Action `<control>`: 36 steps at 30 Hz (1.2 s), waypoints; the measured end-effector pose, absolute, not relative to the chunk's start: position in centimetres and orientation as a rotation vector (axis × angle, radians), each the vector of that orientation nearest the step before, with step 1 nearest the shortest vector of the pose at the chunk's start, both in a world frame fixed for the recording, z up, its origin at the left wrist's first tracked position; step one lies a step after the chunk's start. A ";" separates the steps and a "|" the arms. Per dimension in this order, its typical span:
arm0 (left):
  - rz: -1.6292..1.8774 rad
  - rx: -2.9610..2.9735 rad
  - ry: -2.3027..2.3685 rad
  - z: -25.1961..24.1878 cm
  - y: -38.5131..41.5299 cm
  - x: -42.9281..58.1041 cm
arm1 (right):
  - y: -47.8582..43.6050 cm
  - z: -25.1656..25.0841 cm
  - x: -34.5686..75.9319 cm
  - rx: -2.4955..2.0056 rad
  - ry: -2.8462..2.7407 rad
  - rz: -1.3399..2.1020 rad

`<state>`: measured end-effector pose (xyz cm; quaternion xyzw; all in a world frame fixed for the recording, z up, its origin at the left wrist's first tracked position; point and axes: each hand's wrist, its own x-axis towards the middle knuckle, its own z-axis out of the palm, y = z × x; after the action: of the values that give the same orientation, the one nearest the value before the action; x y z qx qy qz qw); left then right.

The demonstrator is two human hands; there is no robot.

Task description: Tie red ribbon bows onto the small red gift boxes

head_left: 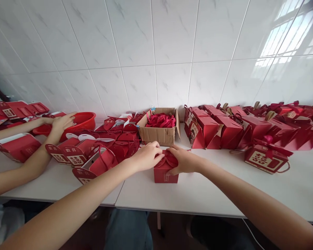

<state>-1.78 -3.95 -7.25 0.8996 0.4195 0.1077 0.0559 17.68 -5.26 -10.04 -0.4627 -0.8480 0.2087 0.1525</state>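
A small red gift box [166, 175] stands upright on the white table [198, 198], in front of a cardboard carton [156, 135] filled with dark red ribbon bows [161, 120]. My left hand [148, 156] has its fingers closed at the upper left edge of the box's top flaps. On the right side and top of the same box, my right hand [181, 159] grips with thumb low on the front and fingers over the flaps. The flaps are folded together in a petal shape, and the fingertips partly hide them.
Rows of red boxes [229, 130] fill the right back. One box with a bow and rope handle [267, 158] sits at the right. Open red boxes [75, 152] stand at left. Another person's hands [59, 123] are over a red basin [87, 119]. A tiled wall is behind.
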 end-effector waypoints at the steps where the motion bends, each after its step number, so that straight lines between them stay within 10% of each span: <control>1: 0.352 2.729 1.257 -7.3 -4.1 -1.6 | -5.4 -10.2 17.4 -1.335 -2.419 0.567; 36: 0.560 2.693 1.285 -9.5 -4.6 -2.9 | -6.5 -12.1 17.1 -1.213 -2.070 0.654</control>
<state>-2.89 -4.65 -9.52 0.8858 0.4227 0.1843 0.0526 17.15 -6.52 -12.06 -0.4618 -0.7883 0.2490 0.3215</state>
